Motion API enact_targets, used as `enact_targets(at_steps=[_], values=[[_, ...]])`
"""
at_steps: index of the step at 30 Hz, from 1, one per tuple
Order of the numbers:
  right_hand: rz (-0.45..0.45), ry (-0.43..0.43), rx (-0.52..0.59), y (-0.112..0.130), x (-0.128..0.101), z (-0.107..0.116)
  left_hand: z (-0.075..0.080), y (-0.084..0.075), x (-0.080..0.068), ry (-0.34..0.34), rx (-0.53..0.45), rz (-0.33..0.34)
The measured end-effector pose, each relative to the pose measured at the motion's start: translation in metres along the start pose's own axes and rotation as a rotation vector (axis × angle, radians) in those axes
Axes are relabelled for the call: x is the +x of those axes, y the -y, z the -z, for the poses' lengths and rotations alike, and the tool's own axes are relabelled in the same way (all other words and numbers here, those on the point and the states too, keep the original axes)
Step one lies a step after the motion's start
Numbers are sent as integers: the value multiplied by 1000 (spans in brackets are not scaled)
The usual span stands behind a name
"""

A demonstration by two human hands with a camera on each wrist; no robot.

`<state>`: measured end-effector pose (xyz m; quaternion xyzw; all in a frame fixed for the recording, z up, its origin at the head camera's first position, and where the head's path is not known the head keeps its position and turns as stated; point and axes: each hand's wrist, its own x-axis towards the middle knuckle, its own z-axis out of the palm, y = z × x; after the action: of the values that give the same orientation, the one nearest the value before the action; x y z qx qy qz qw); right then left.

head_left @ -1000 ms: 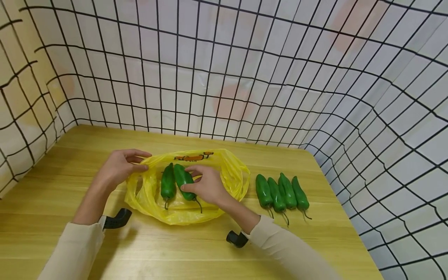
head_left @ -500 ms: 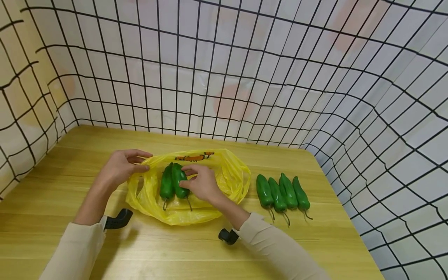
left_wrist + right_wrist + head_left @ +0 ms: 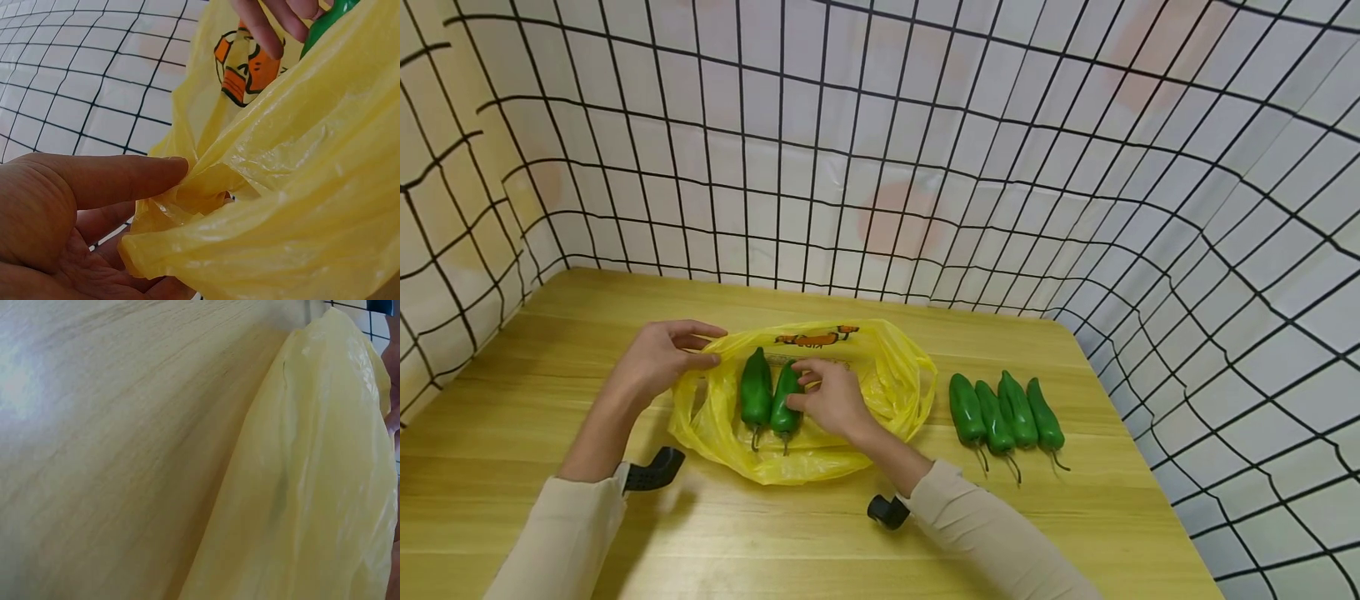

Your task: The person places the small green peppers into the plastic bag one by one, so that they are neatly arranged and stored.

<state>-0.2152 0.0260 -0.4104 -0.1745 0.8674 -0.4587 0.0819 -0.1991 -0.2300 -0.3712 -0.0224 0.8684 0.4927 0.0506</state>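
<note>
A person's left hand pinches the rim of a yellow plastic bag lying on a wooden worktop. The right hand curls its fingers around 1 of 2 green peppers on the bag, apparently gripping it. 4 more peppers lie right of the bag.

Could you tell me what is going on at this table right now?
A person's left hand pinches the rim of a yellow plastic bag lying on the wooden table. The right hand grips one of two green peppers in the bag. Four more peppers lie in a row beside it.
</note>
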Motion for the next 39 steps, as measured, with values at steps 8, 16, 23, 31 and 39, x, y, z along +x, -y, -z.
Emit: enact_targets(at_steps=[8,16,23,31,39], values=[[-12,39,-68,3,-3,-2,0,0,0,3,-1,1],[-11,48,-101,3,-4,-3,0,-1,0,8,0,5],[-2,53,-133,2,-1,-5,0,-1,-1,10,8,12],[11,49,-145,-2,0,-5,-2,-1,-1,8,10,8],[7,46,-133,-1,-2,-4,-1,1,-1,9,13,0]])
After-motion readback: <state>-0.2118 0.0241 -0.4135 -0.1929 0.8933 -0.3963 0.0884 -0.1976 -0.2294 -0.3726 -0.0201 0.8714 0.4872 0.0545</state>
